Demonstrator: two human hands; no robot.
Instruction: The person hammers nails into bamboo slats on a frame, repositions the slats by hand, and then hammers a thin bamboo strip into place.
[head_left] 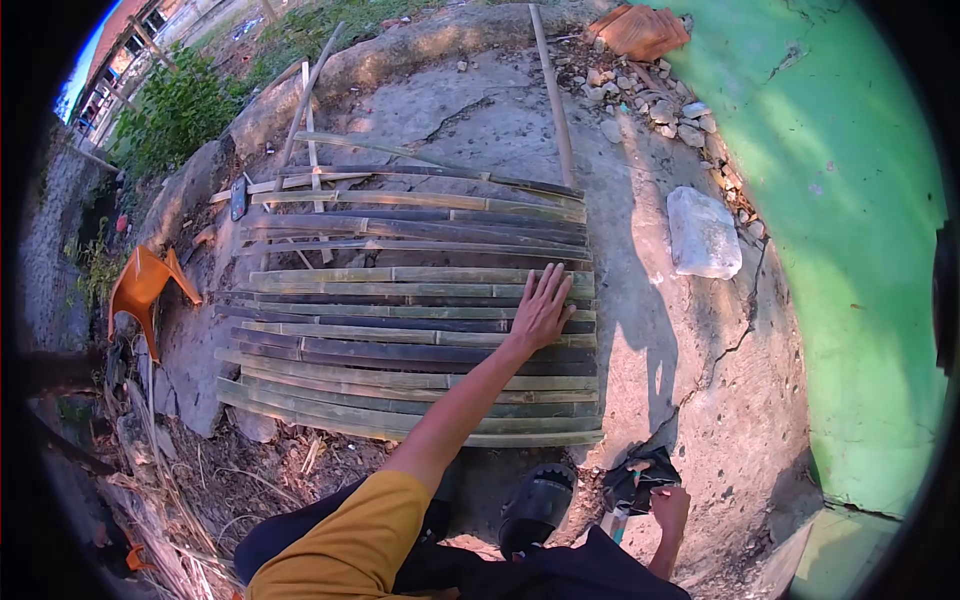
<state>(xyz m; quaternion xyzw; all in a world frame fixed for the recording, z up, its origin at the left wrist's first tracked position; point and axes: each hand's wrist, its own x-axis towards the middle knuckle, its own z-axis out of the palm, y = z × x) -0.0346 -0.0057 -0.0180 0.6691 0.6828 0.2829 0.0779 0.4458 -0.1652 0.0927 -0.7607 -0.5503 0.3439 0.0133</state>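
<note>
Bamboo slats (420,350), green, tan and dark, lie side by side in a wide row across the ground. My left hand (543,308) rests palm down near their right end, fingers spread. At the lower right, my right hand (670,506) is closed beside a black bag (648,478); whatever its fingers hold is too small to make out. A tool with a light blue part (617,520) stands just left of that hand, partly in the bag's shadow.
Two poles (553,95) extend beyond the slats. An orange chair (140,290) lies at the left, near a small dark device (238,198). A whitish block (702,232), rubble (665,110) and a green wall (850,230) are on the right.
</note>
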